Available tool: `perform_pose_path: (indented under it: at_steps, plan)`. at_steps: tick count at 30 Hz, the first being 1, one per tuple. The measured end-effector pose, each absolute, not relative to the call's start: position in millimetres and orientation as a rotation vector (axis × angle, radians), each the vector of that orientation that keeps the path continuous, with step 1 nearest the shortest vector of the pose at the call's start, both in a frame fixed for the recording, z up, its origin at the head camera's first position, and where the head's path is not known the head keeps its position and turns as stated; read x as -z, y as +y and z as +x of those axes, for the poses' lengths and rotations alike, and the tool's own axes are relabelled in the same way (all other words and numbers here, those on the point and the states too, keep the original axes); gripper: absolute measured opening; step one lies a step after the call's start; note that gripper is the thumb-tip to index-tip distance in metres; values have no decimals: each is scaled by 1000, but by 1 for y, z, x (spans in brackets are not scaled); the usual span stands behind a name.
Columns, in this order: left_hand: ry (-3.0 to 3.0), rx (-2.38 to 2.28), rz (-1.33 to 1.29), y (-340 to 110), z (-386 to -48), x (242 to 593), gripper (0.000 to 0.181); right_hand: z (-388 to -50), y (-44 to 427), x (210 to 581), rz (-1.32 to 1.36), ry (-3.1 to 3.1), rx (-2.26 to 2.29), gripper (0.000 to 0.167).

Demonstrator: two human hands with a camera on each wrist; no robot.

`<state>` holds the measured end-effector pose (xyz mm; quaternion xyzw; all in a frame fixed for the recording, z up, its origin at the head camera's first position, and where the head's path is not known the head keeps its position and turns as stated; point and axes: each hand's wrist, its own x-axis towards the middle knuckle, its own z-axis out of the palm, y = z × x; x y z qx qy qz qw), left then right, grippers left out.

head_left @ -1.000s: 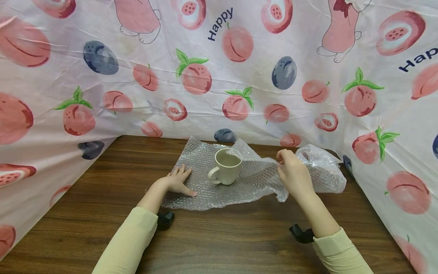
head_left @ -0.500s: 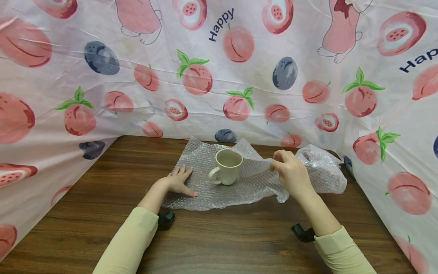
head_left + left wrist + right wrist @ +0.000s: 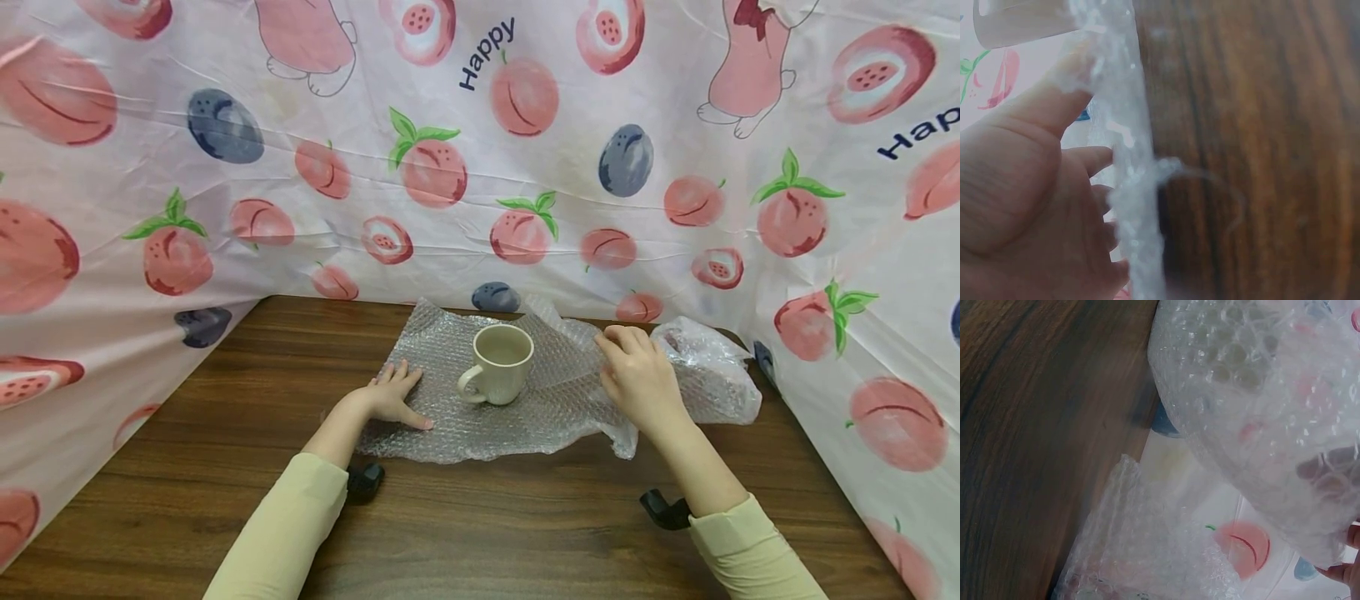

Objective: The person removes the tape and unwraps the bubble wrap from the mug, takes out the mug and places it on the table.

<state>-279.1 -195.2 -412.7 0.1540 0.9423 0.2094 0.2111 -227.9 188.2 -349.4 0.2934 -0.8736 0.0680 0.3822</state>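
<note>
A cream mug (image 3: 501, 367) stands upright on a sheet of bubble wrap (image 3: 450, 425), its handle toward the left. My left hand (image 3: 392, 402) lies spread on the sheet's left edge; in the left wrist view the thumb (image 3: 1054, 94) and fingertips rest along the wrap. To the right of the mug, my right hand (image 3: 639, 373) pinches a raised part of the sheet. In the right wrist view, its fingertips (image 3: 1337, 572) meet at a corner of the lifted wrap (image 3: 1222, 425), and a pale shape shows blurred through the bubbles.
A crumpled heap of bubble wrap (image 3: 708, 375) lies at the right, behind my right hand. The dark wooden table (image 3: 480, 533) runs back to a fruit-printed cloth (image 3: 450, 275) that hangs around the back and sides.
The lifted flap has fallen back from over the mug's rim, which now shows whole. My right hand has shifted slightly left. My left hand and the mug have stayed put.
</note>
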Motion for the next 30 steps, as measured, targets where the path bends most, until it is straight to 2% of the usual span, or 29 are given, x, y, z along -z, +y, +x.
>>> perform_pose_path:
  at_steps: [8, 17, 30]
  plan:
    - [2618, -571, 430, -195, -279, 412, 109, -230, 191, 357, 696, -2356, 42, 72]
    - [2620, -575, 436, -195, -280, 413, 109, -230, 192, 365, 734, -2513, 171, 84]
    - [2616, -572, 446, -196, -278, 412, 112, -233, 191, 385, 679, -2778, 95, 115]
